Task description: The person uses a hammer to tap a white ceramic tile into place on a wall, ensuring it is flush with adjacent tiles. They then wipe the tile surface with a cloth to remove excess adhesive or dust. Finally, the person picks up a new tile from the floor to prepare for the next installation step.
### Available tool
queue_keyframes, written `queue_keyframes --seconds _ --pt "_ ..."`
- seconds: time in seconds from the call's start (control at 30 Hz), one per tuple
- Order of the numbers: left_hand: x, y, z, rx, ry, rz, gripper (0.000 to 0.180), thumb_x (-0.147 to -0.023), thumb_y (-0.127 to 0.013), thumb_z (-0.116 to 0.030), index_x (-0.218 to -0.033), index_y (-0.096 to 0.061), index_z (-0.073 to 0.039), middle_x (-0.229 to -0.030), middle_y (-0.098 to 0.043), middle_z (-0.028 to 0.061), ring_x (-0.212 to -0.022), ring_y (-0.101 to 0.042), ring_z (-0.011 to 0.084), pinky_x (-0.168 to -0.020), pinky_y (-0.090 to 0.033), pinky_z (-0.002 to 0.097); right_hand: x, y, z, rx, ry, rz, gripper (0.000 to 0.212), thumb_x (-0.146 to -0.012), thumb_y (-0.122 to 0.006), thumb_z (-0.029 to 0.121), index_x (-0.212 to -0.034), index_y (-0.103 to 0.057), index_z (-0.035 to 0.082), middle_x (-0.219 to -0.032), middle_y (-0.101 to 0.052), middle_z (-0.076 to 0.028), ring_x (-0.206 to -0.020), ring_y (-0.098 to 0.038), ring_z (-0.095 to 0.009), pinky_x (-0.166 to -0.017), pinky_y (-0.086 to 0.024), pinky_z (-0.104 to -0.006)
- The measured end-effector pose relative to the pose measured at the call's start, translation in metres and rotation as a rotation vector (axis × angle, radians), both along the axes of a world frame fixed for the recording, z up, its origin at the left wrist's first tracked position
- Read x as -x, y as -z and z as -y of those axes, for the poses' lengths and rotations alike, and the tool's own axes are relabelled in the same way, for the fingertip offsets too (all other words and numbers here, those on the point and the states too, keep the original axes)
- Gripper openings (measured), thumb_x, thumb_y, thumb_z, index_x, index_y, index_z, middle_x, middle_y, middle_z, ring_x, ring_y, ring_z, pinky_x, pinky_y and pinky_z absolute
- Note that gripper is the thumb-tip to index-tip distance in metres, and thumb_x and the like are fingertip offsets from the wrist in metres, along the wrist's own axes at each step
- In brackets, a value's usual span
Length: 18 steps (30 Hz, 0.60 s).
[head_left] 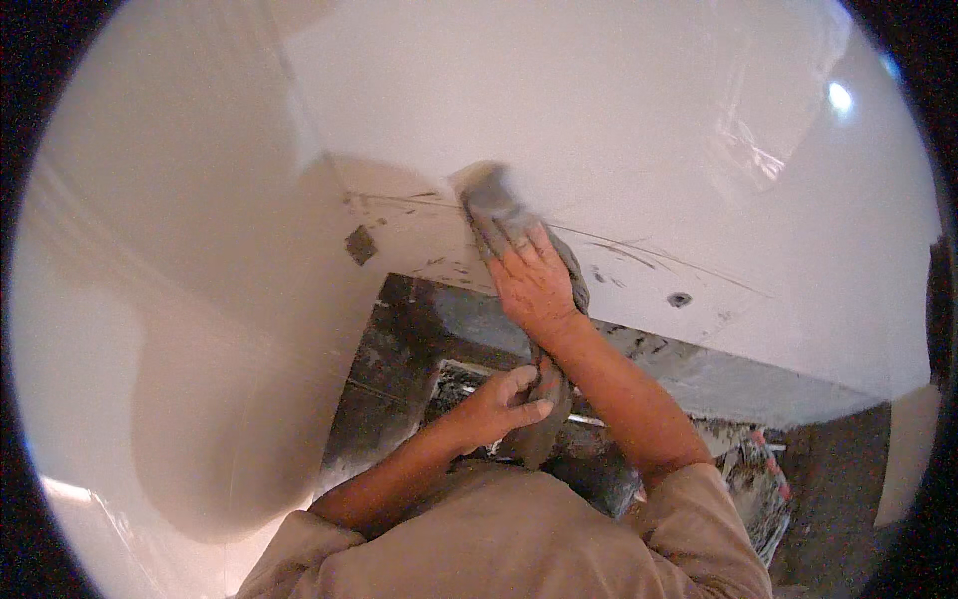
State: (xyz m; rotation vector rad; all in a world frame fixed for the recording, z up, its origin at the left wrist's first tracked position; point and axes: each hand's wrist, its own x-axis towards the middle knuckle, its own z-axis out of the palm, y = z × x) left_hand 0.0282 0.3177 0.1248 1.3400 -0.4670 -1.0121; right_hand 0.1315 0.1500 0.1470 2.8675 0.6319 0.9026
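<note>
Right hand [536, 285] lies over a grey cloth [489, 200], fingers extended and close together; palm side hidden, can't tell if clamped. Cloth is against the white surface [559, 90], tail hanging. Left hand [499, 407] is at the tail, thumb and fingers bent; can't tell grip. Dark smears [629, 253] nearby, dark diamond-shaped patch [360, 245] left, small round spot [680, 299] right.

The upper frame is filled by a pale, smooth wall [599, 90], marked below centre-right by a dark round hole [679, 299]. Soft shadow [220, 429] is cast across its left side. A bright spot of light [840, 97] is seen upper right; a dark brown surface [838, 489] is shown lower right.
</note>
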Motion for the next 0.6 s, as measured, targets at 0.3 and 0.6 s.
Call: queue_keyframes --seconds 0.3,0.6 --pt "-0.004 0.007 -0.034 0.112 -0.279 0.052 0.055 -0.097 -0.068 -0.030 -0.135 -0.051 0.005 -0.122 -0.064 0.0116 -0.113 -0.058 0.0186 -0.102 -0.045 0.0345 -0.030 -0.087 -0.064 0.091 -0.049 0.282 0.038 -0.089 -0.054 0.023 -0.117 -0.072 0.005 -0.156 -0.044 -0.016 -0.150 -0.032 -0.031 -0.124 -0.021 -0.0490" --pt "-0.004 0.007 -0.061 0.195 -0.489 -0.041 0.045 -0.097 -0.069 -0.028 -0.129 -0.058 0.002 -0.117 -0.066 0.0089 -0.109 -0.059 0.0177 -0.098 -0.047 0.0348 -0.065 -0.098 -0.122 0.230 -0.176 0.275 0.041 -0.089 -0.052 0.020 -0.123 -0.069 0.002 -0.156 -0.045 -0.010 -0.153 -0.026 -0.026 -0.126 -0.017 -0.0461"
